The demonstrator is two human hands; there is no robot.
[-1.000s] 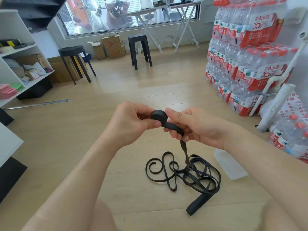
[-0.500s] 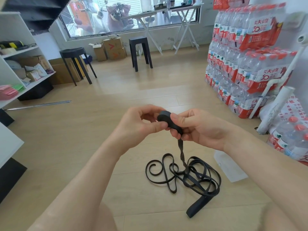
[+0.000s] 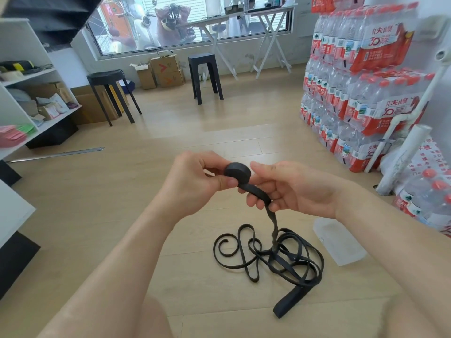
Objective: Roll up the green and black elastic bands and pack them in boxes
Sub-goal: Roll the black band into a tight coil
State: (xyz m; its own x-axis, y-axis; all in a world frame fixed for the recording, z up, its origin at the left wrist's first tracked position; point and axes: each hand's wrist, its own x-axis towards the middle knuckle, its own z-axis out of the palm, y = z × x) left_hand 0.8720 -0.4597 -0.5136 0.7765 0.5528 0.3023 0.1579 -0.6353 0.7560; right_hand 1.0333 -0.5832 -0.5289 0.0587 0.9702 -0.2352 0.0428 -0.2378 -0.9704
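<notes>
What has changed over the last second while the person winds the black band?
The left hand and right hand turned the black roll a little further, so its flat round face now shows more. Neither hand let go; the right hand still pinches the strand leaving the roll. The loose band on the floor stayed put.

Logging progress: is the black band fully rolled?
Partly rolled: left hand and right hand hold a small roll; the rest lies loose.
</notes>
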